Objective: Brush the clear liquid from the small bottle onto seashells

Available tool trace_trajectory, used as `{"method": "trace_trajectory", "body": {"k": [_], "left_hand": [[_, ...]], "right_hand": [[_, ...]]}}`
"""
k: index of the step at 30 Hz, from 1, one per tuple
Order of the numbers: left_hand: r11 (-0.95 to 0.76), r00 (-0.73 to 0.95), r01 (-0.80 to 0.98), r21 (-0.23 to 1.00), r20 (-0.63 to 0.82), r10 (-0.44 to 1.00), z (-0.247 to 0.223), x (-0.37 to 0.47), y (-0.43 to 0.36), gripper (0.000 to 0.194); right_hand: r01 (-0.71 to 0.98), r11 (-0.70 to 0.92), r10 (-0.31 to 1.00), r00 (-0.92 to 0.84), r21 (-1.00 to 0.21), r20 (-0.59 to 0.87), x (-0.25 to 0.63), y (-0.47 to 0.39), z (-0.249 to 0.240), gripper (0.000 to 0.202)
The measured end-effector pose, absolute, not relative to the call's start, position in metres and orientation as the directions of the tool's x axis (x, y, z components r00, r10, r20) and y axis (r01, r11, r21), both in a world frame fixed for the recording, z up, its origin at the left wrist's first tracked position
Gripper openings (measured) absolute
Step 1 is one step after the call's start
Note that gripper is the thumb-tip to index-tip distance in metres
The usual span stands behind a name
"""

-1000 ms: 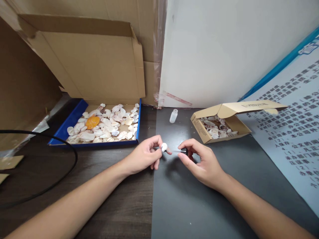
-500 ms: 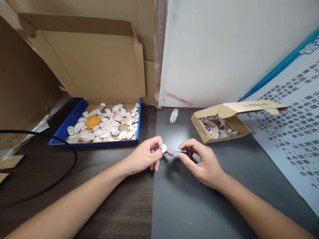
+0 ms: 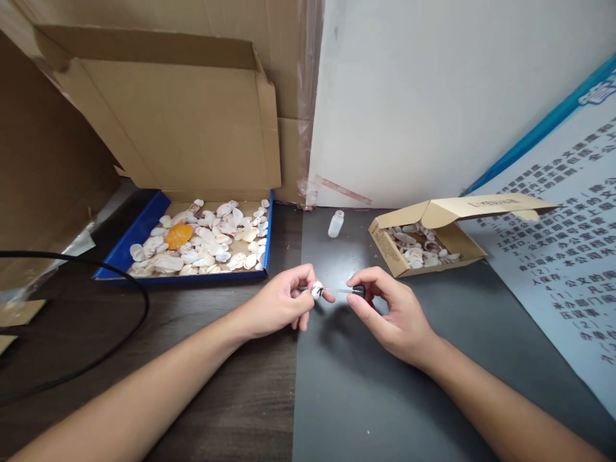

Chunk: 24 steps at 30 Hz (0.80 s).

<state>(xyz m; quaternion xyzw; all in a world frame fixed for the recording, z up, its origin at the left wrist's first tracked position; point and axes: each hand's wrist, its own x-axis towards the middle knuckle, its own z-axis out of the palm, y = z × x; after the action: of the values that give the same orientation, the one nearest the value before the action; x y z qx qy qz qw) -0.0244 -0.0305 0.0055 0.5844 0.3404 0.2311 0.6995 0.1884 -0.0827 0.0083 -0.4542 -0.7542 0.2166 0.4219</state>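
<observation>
My left hand (image 3: 289, 298) pinches a small white shell (image 3: 316, 290) with dark marks between thumb and fingers. Facing it, my right hand (image 3: 392, 311) grips a black-capped applicator (image 3: 357, 291) by its cap. Its thin pale stem points left toward the shell; whether the tip touches the shell I cannot tell. Behind both hands a small whitish bottle (image 3: 335, 224) stands without a cap on the dark grey mat (image 3: 346, 398).
At the left back, an open blue-edged cardboard box (image 3: 192, 278) holds many shells, one of them orange (image 3: 179, 236). A smaller cardboard box (image 3: 389, 255) with shells stands at the right. A black cable (image 3: 144, 308) loops over the table's left side. Printed paper (image 3: 568, 269) covers the right.
The applicator in my right hand has shifted slightly right, and its stem now slants more. The shell in my left hand is turned a little, showing more of its dark marks.
</observation>
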Motion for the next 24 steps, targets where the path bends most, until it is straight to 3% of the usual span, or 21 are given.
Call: {"method": "trace_trajectory", "body": {"k": [6,19,24], "left_hand": [[0.213,0.661,0.09,0.973,-0.219,0.718,0.0052,-0.025,-0.0293,0.007],[0.202,0.663,0.094,0.975,-0.213,0.718,0.0054,-0.0247,-0.0295,0.015],[0.123,0.633,0.116,0.986,-0.169,0.755,0.0053,-0.0248,-0.0305,0.018]], "right_hand": [[0.506,0.486,0.872,-0.233,-0.713,0.43,0.1891,-0.0821,0.0055,0.009],[0.502,0.479,0.877,-0.239,-0.72,0.417,0.1891,-0.082,0.007,0.009],[0.502,0.477,0.878,-0.224,-0.722,0.424,0.19,-0.0824,0.0067,0.01]]}}
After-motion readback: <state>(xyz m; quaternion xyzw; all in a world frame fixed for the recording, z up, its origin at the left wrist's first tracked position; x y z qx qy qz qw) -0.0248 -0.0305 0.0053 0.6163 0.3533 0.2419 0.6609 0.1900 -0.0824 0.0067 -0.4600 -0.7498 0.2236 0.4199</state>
